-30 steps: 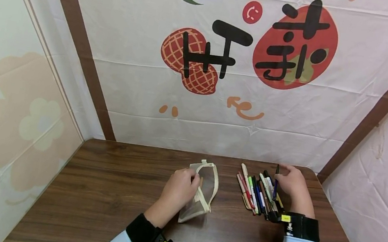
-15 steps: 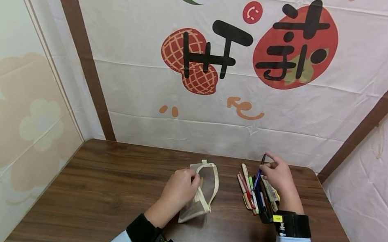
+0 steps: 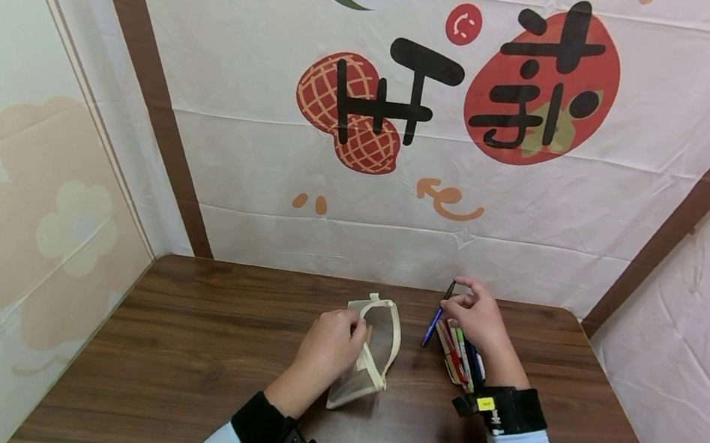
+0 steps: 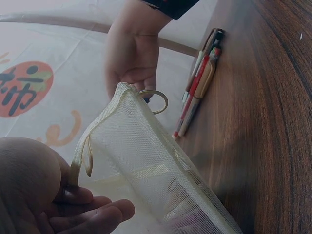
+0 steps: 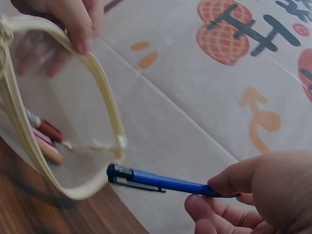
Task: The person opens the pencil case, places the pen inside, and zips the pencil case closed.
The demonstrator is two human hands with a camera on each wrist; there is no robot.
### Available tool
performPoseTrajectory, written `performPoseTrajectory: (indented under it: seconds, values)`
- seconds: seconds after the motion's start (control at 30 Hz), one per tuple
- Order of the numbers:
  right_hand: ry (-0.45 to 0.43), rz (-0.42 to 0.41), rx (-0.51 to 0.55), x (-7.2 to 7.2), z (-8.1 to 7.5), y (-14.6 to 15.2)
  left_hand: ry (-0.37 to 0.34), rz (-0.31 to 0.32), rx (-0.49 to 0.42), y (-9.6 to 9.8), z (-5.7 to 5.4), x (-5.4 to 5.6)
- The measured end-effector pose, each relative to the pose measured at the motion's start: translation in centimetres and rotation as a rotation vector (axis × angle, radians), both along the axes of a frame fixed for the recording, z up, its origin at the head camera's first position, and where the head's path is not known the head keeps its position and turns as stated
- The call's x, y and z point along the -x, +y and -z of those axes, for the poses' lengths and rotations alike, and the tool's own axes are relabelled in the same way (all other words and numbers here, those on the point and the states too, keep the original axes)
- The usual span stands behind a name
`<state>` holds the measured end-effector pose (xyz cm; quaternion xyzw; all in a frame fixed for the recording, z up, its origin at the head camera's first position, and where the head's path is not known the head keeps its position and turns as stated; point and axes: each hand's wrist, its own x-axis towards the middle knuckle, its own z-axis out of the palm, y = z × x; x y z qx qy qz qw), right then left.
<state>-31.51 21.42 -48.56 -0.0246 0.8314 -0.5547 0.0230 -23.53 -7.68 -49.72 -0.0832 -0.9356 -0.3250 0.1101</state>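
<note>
My left hand (image 3: 325, 346) pinches the rim of a cream mesh zip pouch (image 3: 346, 393), which stands with its mouth gaping toward the right. Inside the pouch lie a few pens (image 5: 48, 152), one with a dark red end. Between the thumb and fingers of my right hand (image 3: 477, 320) is a blue pen (image 5: 170, 184) with a black clip, its clip end pointing at the pouch. In the right wrist view that end sits close by the pouch's rim; whether they touch I cannot tell. Several pens (image 3: 454, 350) lie side by side under my right hand and wrist, partly hidden.
The brown wooden table (image 3: 209, 337) carries the pouch and the pens. Behind it hangs a white printed cloth (image 3: 297, 244), with more cloth at the left (image 3: 41, 223) and right (image 3: 708, 324). Dark straps with small cameras (image 3: 519, 411) are on both wrists.
My right hand has lifted the blue pen off the right side of the row and carried it left, toward the pouch. My left hand and the pouch have stayed in place.
</note>
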Motion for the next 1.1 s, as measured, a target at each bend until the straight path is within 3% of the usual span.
performPoseTrajectory:
  seconds: [0.23, 0.63, 0.87, 1.1]
  values:
    - [-0.009, -0.062, 0.063, -0.4, 0.8, -2.8, -0.013, 0.002, 0.002, 0.0, 0.1, -0.1]
    - [-0.077, -0.246, 0.083, -1.3, 2.4, -7.2, -0.001, 0.005, 0.001, 0.0, -0.1, 0.0]
    - [-0.107, -0.356, 0.037, -1.9, 3.3, -9.0, -0.009, 0.021, -0.021, 0.1, -0.2, -0.1]
    - [-0.067, -0.416, -0.088, -2.2, 3.6, -9.8, -0.021, 0.031, -0.046, 0.1, -0.3, -0.2]
